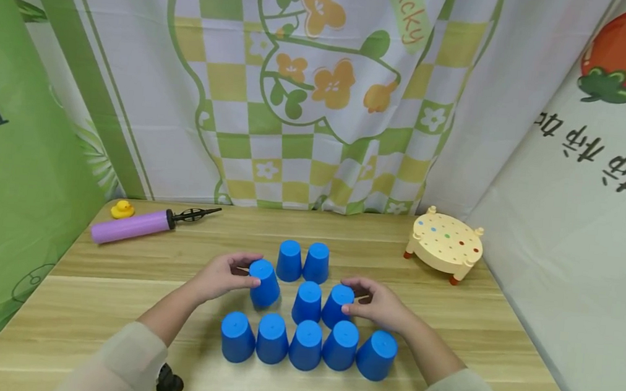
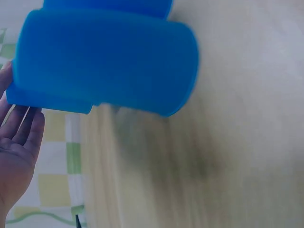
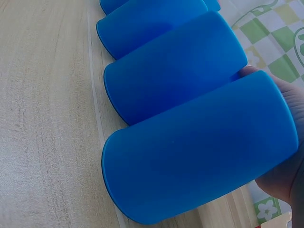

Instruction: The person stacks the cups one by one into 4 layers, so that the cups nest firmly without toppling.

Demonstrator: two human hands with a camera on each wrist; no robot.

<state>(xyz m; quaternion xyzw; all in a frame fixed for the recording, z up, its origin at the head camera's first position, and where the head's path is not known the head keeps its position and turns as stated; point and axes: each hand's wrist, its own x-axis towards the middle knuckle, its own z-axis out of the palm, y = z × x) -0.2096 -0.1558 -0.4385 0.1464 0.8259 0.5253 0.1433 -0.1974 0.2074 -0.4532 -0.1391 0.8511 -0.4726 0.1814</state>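
Upside-down blue cups stand on the table in three rows. My left hand (image 1: 225,278) pinches the left middle-row cup (image 1: 264,285) between thumb and fingers, and this cup leans slightly. My right hand (image 1: 380,305) grips the right-hand middle-row cup (image 1: 338,307) near its top. Directly left of that one stands another middle-row cup (image 1: 307,305), apart from the left hand's cup. Nearer cups cover most of the left hand's cup in the left wrist view, where a front-row cup (image 2: 104,59) fills the top. In the right wrist view, a front cup (image 3: 199,152) partly hides the right hand (image 3: 280,175).
Several cups form the front row, with its middle cup (image 1: 306,346) nearest me. Two back cups, left (image 1: 289,262) and right (image 1: 316,264), stand side by side. A purple pump (image 1: 134,226) and yellow duck (image 1: 122,209) lie far left; a cream stool-like stand (image 1: 445,241) is far right.
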